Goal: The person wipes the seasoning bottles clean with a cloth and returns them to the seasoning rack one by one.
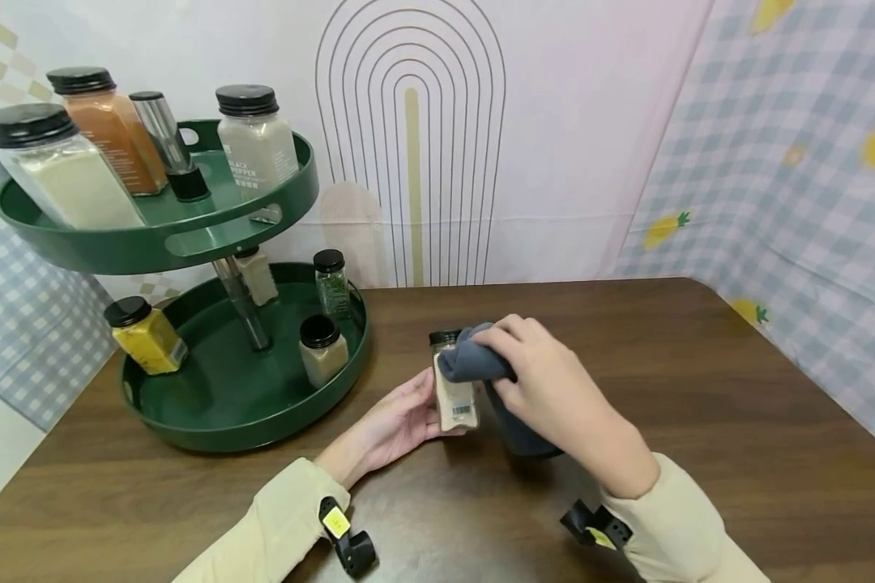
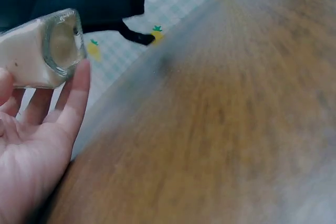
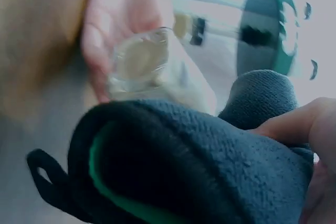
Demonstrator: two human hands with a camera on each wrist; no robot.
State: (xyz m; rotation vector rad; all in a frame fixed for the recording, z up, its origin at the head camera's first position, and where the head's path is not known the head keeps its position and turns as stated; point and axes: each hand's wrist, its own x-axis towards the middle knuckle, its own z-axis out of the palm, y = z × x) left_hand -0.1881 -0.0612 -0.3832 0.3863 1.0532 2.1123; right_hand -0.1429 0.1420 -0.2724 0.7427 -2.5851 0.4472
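Over the table, my left hand [image 1: 401, 417] holds a square glass spice jar [image 1: 455, 401] with a black lid and pale powder inside. Its fingers curl round the jar, whose clear base shows in the left wrist view [image 2: 60, 45]. My right hand [image 1: 547, 380] grips a dark blue-grey cloth [image 1: 470, 356], pressed against the jar's upper part near the lid. The rest of the cloth hangs down beside the jar; in the right wrist view the folded cloth [image 3: 210, 150] has a dark edging and a small loop.
To the left stands a two-tier green tray stand [image 1: 241, 433]. Large jars, including an orange one [image 1: 117, 134], and a steel grinder [image 1: 168, 146] stand on top. Several small jars, one yellow [image 1: 153, 340], are on the lower tier. The wooden table [image 1: 700, 389] meets a curtain-like backdrop.
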